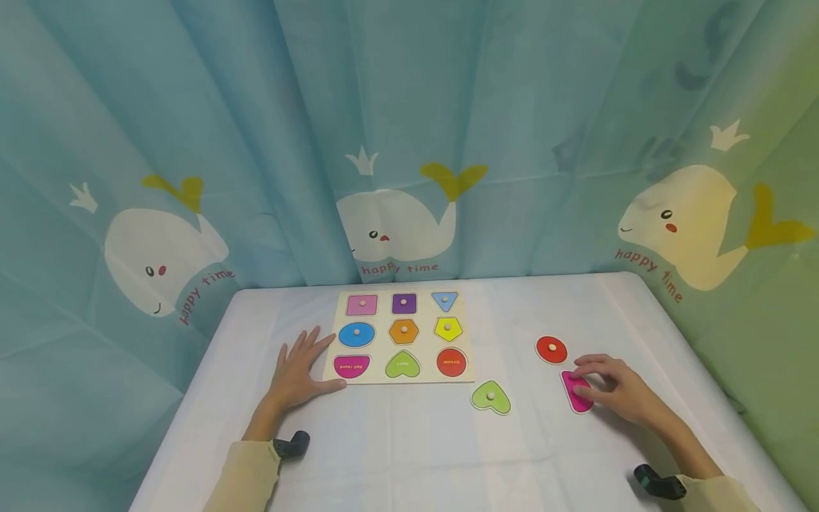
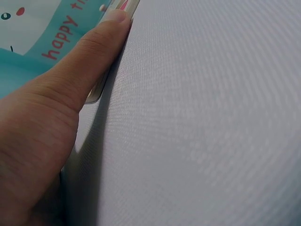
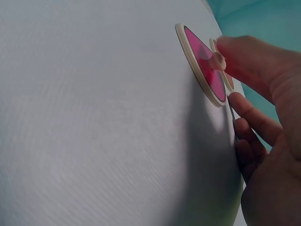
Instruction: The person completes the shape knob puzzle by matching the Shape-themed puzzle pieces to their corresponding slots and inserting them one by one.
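My left hand [image 1: 299, 373] lies with fingers spread at the left edge of a cream shape puzzle board [image 1: 377, 355]. Its thumb [image 2: 101, 40] rests along the board's near corner. Over a magenta half-round puzzle piece [image 1: 574, 402] is my right hand [image 1: 617, 390], thumb and index finger apart. In the right wrist view, the thumb [image 3: 247, 59] is right at the wooden knob [image 3: 217, 61] of this piece. A red round piece [image 1: 552, 350] lies just beyond it, and a green heart piece [image 1: 490, 397] lies to its left, near the board's corner.
Knobbed shapes, among them a blue oval [image 1: 356, 334] and an orange hexagon [image 1: 404, 331], sit in the board's upper two rows. The nearest row shows printed half-round, heart and circle places without knobs. A blue whale-print curtain [image 1: 512, 235] hangs behind the white-covered table [image 1: 409, 462].
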